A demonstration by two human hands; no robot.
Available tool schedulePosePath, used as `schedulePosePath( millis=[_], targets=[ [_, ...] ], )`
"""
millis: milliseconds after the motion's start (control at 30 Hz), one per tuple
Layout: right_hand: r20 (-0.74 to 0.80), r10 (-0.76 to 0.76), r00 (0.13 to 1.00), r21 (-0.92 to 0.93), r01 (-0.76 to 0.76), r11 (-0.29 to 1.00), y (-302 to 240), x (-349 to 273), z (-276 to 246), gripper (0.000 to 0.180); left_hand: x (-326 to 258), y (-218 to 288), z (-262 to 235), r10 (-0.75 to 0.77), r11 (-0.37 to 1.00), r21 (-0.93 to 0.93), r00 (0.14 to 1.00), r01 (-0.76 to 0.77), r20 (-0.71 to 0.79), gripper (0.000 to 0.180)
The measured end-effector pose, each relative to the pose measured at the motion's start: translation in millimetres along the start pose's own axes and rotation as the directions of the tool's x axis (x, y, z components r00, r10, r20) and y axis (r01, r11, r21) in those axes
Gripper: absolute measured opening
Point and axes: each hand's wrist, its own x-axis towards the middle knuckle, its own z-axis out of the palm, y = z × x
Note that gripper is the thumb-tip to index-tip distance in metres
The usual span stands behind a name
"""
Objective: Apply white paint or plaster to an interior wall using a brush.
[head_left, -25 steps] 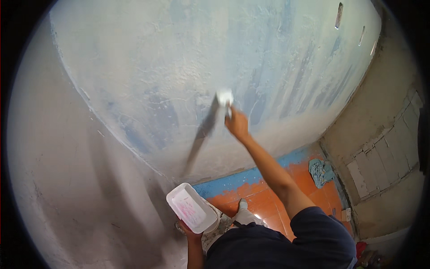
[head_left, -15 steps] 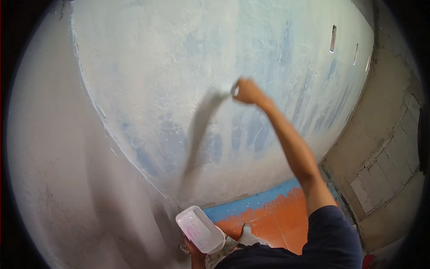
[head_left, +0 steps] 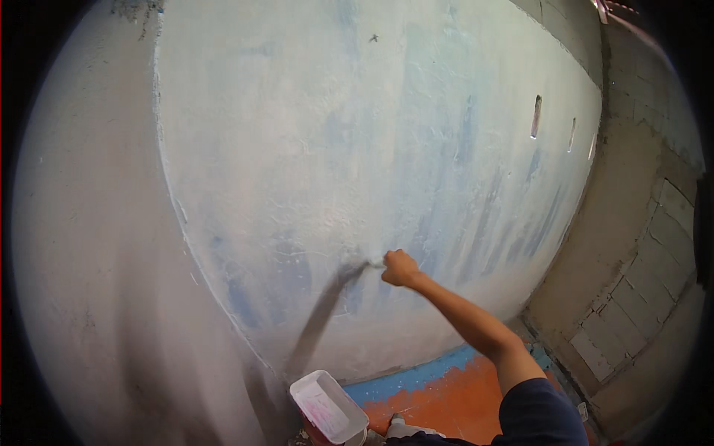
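Note:
My right hand is stretched out to the wall, shut on a small scraper whose white-smeared blade presses on the plaster. The wall is coated in pale white filler with blue patches showing through, and the arm throws a dark shadow on it down to the left. At the lower edge a white rectangular tray with pinkish-white paste is held up. My left hand is underneath it and almost wholly hidden.
A strip of blue and orange floor runs along the wall's foot. A bare grey block wall meets the coated wall at the right corner. Narrow slots pierce the wall at the upper right. A grey unpainted surface fills the left.
My right hand rose with the scraper and has come back down and slightly left on the wall. The view has tilted upward. The tray stays at the lower edge.

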Motion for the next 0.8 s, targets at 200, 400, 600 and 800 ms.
schedulePosePath(
  millis=[200, 400, 600, 800],
  targets=[
    [-0.108, -0.079, 0.991, 0.104, 0.09, 0.99, -50.1, 101.5, -246.5, 0.021, 7.3, -0.4, -12.6, -0.157, 0.958, -0.244, 0.987, 0.149, -0.015, 0.08],
    [-0.747, -0.168, 0.643, -0.026, 0.224, 0.974, -82.1, 102.1, -371.6, 0.025, 11.4, -10.4, -5.5, -0.343, 0.815, -0.478, 0.937, 0.329, 0.061, 0.076],
    [-0.743, -0.17, 0.647, -0.062, 0.187, 0.98, -38.2, 88.2, -165.7, 0.066, 11.3, -31.4, -5.1, -0.485, 0.584, -0.674, 0.86, 0.452, 0.157, 0.074],
    [-0.344, -0.062, 0.937, 0.063, 0.089, 0.994, -6.4, 19.8, -36.3, 0.035, -12.4, -53.0, 0.5, -0.571, 0.277, -0.807, 0.765, 0.522, 0.298, 0.073]
  ],
)
